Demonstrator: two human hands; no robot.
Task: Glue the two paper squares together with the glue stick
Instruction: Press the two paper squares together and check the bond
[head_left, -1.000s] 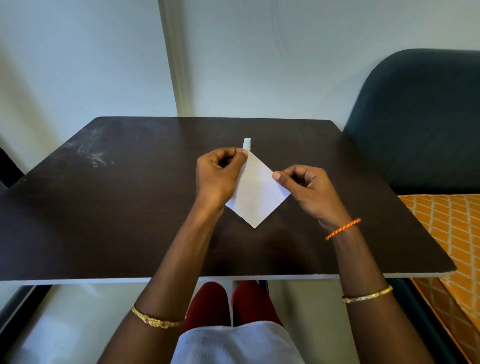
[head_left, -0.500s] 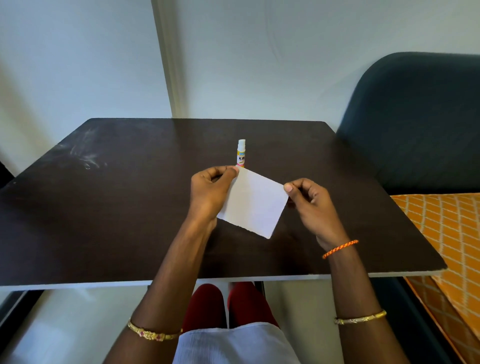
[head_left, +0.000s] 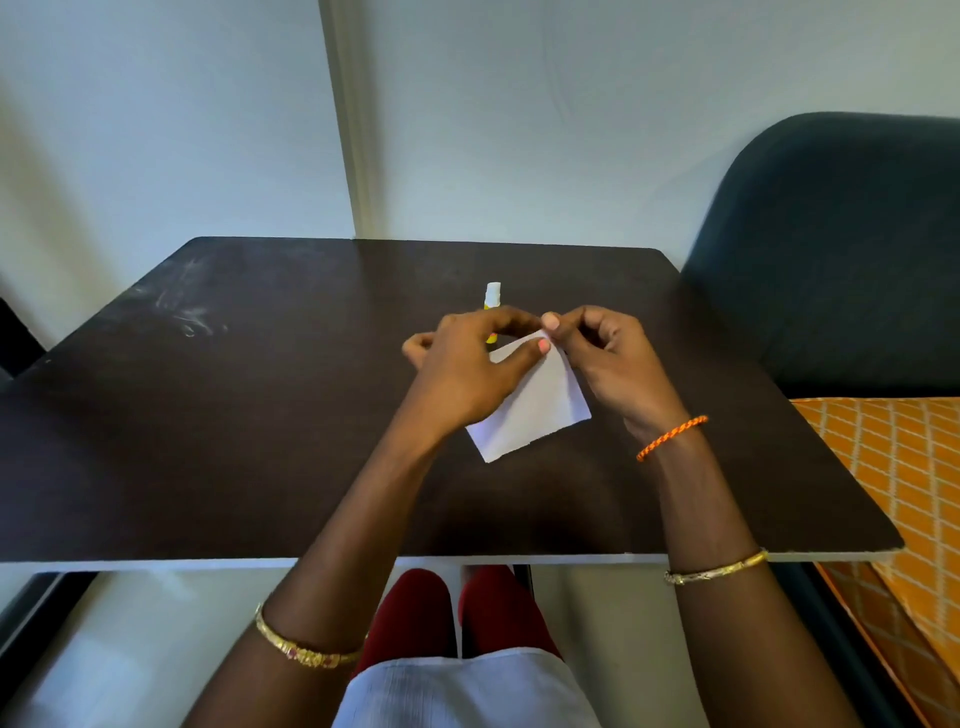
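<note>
White paper squares (head_left: 535, 410) are held just above the dark table (head_left: 208, 441), looking like one stacked sheet; I cannot tell the two apart. My left hand (head_left: 462, 374) pinches the paper's top corner from the left, thumb on top. At that same corner my right hand (head_left: 613, 358) pinches with its fingertips, touching the left hand's fingers. A small glue stick (head_left: 492, 297) with a white cap stands upright just behind my left hand, its lower part hidden by the fingers.
A dark blue chair back (head_left: 841, 249) stands at the table's right. An orange patterned cushion (head_left: 904, 467) lies beside the right edge. The wall (head_left: 467, 114) runs close behind the table. My knees (head_left: 457, 613) are under the near edge.
The paper has turned and both hands have come together at its top corner. My left hand now covers the lower part of the glue stick.
</note>
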